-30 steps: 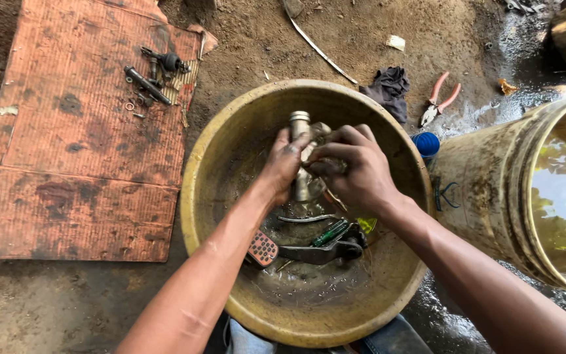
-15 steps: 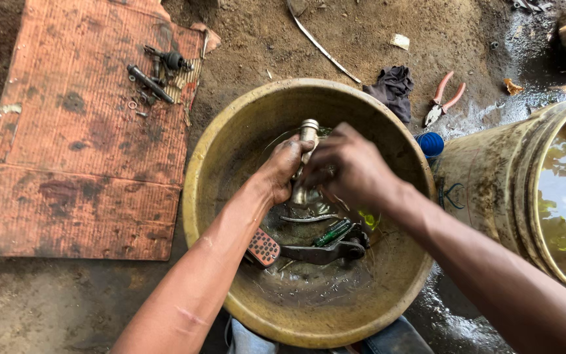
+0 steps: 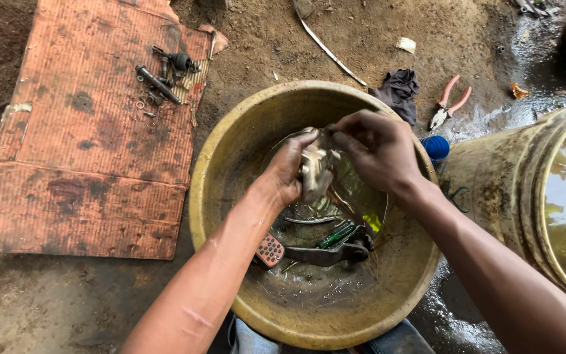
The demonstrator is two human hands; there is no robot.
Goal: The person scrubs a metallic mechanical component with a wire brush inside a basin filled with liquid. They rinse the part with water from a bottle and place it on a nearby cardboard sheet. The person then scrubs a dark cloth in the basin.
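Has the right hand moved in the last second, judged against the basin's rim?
Yes. The right hand has shifted slightly toward the far rim of the yellow basin, still over the metal part.

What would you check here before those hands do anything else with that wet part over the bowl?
1. Grip: left hand and right hand both on the metal part: ok.
2. Part held over the yellow basin, not the dirt: ok.
3. Part clean: cannot tell, fingers and foam cover it.
4. Basin contents: pedal lever and green-handled tool lie in the liquid below the hands: ok.
5. Small bolts stay on the cardboard: ok.
6. Pliers lie on wet ground: not ok.
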